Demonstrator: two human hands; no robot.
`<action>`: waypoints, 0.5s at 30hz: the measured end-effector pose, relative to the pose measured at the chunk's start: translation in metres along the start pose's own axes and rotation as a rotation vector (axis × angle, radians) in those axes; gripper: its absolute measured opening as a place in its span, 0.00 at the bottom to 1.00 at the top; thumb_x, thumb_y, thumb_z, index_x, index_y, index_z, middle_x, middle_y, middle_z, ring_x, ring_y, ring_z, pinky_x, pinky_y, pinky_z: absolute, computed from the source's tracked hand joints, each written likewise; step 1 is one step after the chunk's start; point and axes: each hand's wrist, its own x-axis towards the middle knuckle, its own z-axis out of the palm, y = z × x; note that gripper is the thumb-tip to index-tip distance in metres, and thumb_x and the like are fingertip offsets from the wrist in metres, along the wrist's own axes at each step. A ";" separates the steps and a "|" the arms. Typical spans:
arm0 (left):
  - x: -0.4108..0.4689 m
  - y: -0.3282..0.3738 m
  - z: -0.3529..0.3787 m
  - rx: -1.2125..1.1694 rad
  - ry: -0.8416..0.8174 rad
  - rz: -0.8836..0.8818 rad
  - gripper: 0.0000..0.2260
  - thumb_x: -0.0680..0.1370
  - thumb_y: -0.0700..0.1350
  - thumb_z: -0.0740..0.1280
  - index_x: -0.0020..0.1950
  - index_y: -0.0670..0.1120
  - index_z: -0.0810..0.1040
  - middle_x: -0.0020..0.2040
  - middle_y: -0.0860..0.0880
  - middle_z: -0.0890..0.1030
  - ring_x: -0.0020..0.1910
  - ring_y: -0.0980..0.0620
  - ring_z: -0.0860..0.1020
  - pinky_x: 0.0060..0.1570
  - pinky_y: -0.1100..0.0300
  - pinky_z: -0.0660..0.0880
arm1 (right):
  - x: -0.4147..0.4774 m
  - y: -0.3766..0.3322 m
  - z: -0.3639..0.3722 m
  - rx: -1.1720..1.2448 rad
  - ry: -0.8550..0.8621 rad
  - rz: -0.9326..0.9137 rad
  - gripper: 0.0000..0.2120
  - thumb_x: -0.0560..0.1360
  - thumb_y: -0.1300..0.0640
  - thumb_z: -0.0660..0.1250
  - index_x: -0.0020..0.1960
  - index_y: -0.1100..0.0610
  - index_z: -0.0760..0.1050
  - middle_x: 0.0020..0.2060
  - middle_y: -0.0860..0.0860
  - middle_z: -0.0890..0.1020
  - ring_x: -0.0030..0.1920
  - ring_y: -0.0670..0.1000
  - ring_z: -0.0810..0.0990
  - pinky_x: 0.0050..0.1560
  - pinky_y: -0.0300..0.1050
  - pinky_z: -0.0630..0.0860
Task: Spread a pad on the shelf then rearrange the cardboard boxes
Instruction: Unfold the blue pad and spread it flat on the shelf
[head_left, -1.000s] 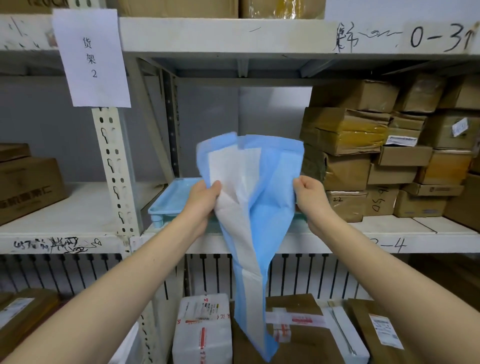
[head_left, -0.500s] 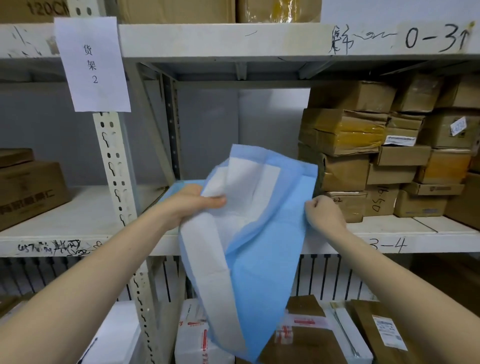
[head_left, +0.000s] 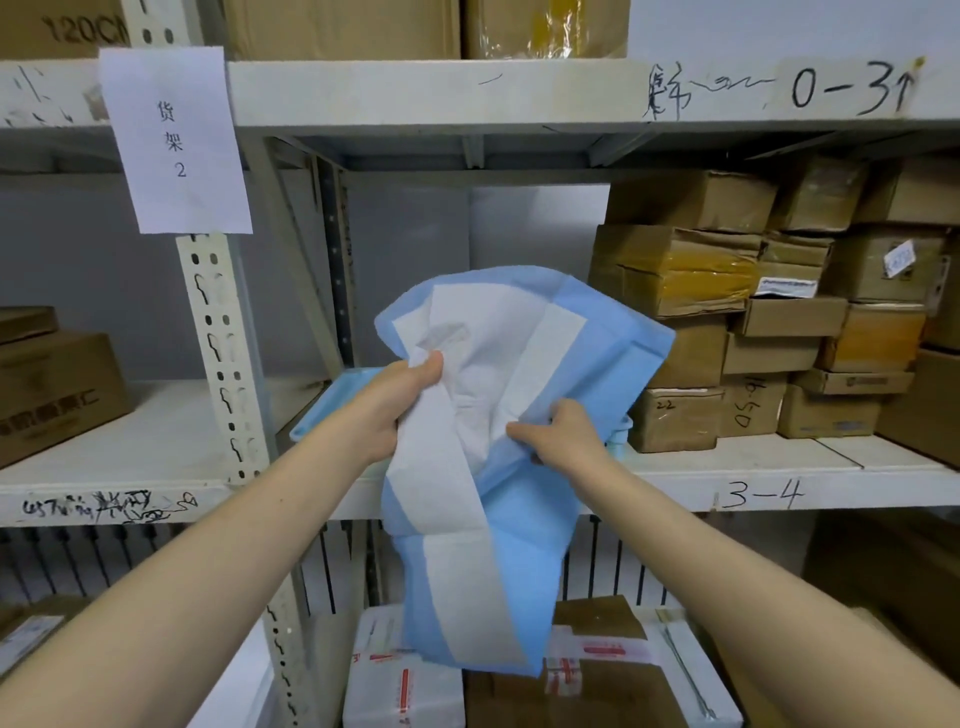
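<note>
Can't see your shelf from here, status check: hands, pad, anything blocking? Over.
Left hand, right hand grip blue-and-white disposable pad, half unfolded, off white metal shelf. Pale blue plastic tray on shelf behind it; brown cardboard boxes stacked right.

Soft, flat indoor light, nothing harsh

Light looks like it's coming from above and behind the camera. The white shelf (head_left: 779, 467) front and the pad (head_left: 519, 343) are bright but not blown out, and there's no real glare. It gets dimmer under the upper level: the back wall (head_left: 415, 249) goes grey and the cardboard boxes (head_left: 691, 358) sit in soft shade, darkest at the far right. The bottom level is gloomier again. Wide-angle bend is obvious, with shelf lines curving near the edges and the forearms (head_left: 182, 613) stretched big in the lower corners. It's a bit soft overall. Marker writing reads fine, but the small box labels are mush.
</note>
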 end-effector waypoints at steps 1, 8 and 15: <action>0.003 -0.001 -0.004 0.052 0.056 0.013 0.15 0.81 0.49 0.62 0.64 0.43 0.74 0.54 0.46 0.81 0.49 0.47 0.80 0.46 0.54 0.76 | 0.002 0.000 -0.003 -0.055 0.006 -0.018 0.15 0.71 0.59 0.72 0.35 0.58 0.66 0.31 0.53 0.69 0.38 0.54 0.73 0.42 0.52 0.73; 0.025 0.000 -0.060 0.437 0.481 0.150 0.16 0.81 0.45 0.60 0.64 0.35 0.73 0.62 0.38 0.76 0.59 0.39 0.75 0.53 0.54 0.70 | 0.007 -0.006 -0.066 0.064 -0.222 0.028 0.04 0.79 0.62 0.64 0.50 0.60 0.77 0.40 0.54 0.80 0.35 0.50 0.76 0.36 0.39 0.76; 0.026 -0.008 -0.096 1.007 0.598 0.212 0.14 0.81 0.46 0.59 0.42 0.37 0.72 0.44 0.37 0.76 0.44 0.39 0.75 0.42 0.54 0.68 | 0.028 0.016 -0.116 0.258 0.066 0.129 0.07 0.81 0.64 0.59 0.51 0.60 0.75 0.39 0.54 0.77 0.33 0.49 0.76 0.32 0.39 0.74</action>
